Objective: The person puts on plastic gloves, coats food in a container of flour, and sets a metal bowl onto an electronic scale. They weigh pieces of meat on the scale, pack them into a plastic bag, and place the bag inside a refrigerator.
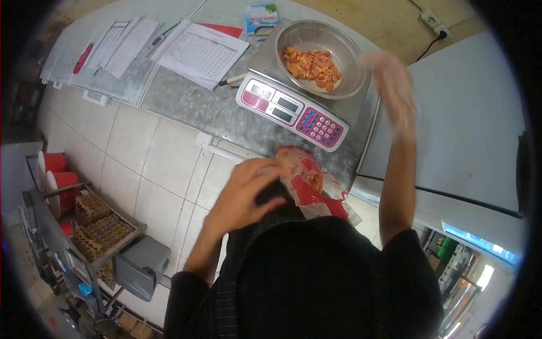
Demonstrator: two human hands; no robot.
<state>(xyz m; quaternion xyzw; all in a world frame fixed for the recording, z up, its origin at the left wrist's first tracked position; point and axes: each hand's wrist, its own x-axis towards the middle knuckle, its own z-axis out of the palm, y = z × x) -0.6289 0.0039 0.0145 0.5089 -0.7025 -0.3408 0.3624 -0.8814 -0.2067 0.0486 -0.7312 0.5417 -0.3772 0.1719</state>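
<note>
My left hand is bare, its fingers apart, beside a red and clear plastic bag at the counter's front edge. Some orange-coloured meat shows inside the bag. My right hand is raised right of a steel bowl, blurred, and seems to wear a clear plastic glove; its fingers are smeared. Pieces of marinated meat lie in the bowl. The bowl rests on a digital scale with a pink and blue keypad.
Paper sheets, pens and a red cutter lie on the grey counter. A blue and white packet is behind the scale. A white appliance stands right. Egg trays and red tubs are lower left.
</note>
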